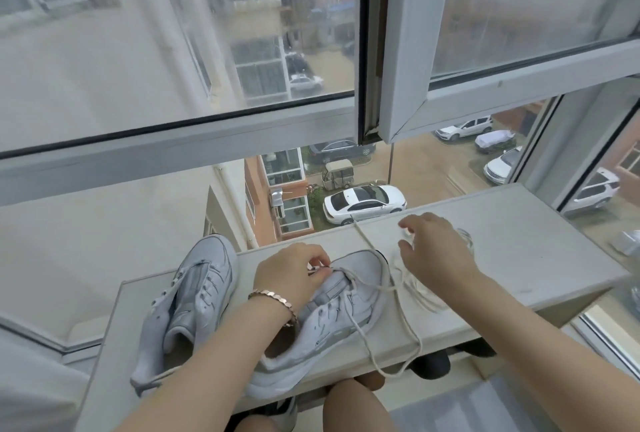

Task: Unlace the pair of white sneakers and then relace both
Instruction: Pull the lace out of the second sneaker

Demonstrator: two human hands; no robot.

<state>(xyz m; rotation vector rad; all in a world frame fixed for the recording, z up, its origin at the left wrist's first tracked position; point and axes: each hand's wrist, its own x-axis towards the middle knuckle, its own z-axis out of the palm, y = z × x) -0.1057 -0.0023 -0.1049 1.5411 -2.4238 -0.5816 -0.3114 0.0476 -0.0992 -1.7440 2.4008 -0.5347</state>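
Two white sneakers lie on a pale windowsill [512,241]. The left sneaker [194,300] has no lace in its eyelets. The right sneaker [346,307] lies under my left hand [291,276], which pinches a lace end at the eyelets near its toe. A white lace [398,317] runs from that shoe across the sill and loops over the front edge. A second loose lace [415,288] is bunched beside the shoe. My right hand [433,248] hovers over that bunch with fingers spread, holding nothing.
The sill's front edge is close to my knees [356,397]. A clear crumpled plastic item [465,237] sits past my right hand. An open window sash [485,96] hangs above the sill, with a street and parked cars far below.
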